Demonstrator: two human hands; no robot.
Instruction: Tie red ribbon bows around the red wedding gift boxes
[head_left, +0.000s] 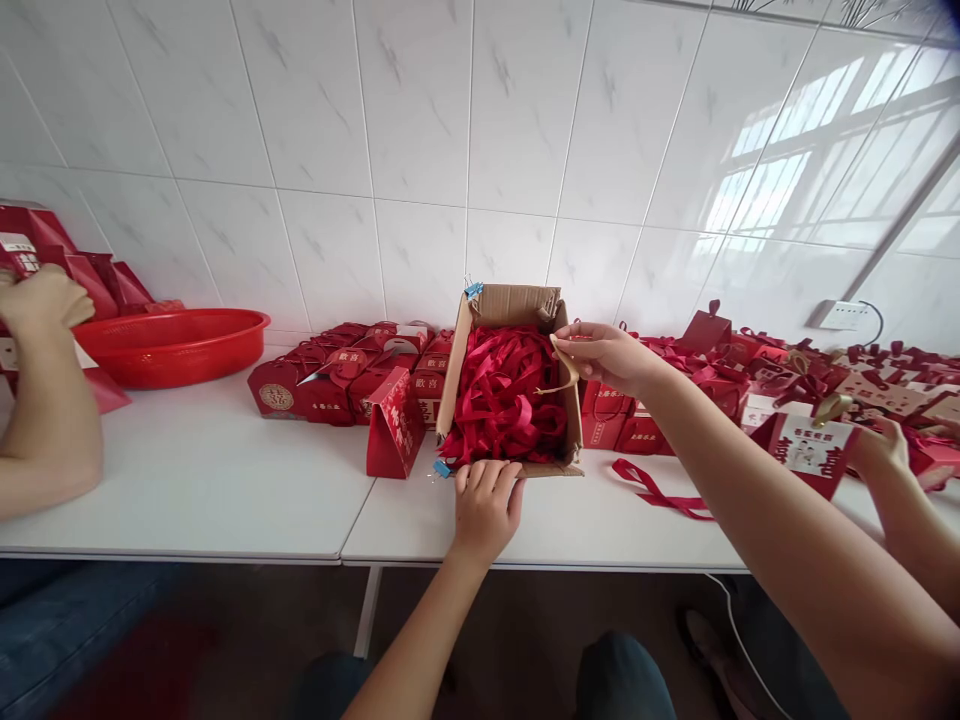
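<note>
A brown cardboard box (448,390) stands open on the table, filled with tangled dark red ribbons (510,390). My left hand (486,505) has its fingers hooked over the near rim of this box. Above the box's right wall, my right hand (604,355) pinches a narrow tan ribbon (571,375) between thumb and fingers. The tan ribbon curls down, its loose end over the red ribbons. Left of the box stands a red triangular gift box (395,425). A red ribbon (660,492) lies on the table below my right forearm.
Red gift boxes (337,375) are packed along the tiled wall, with more (795,370) at right. A red plastic basin (176,345) sits at left. A co-worker's hand (49,298) grips something red there. Another person's hand (881,450) is beside a printed box (814,450).
</note>
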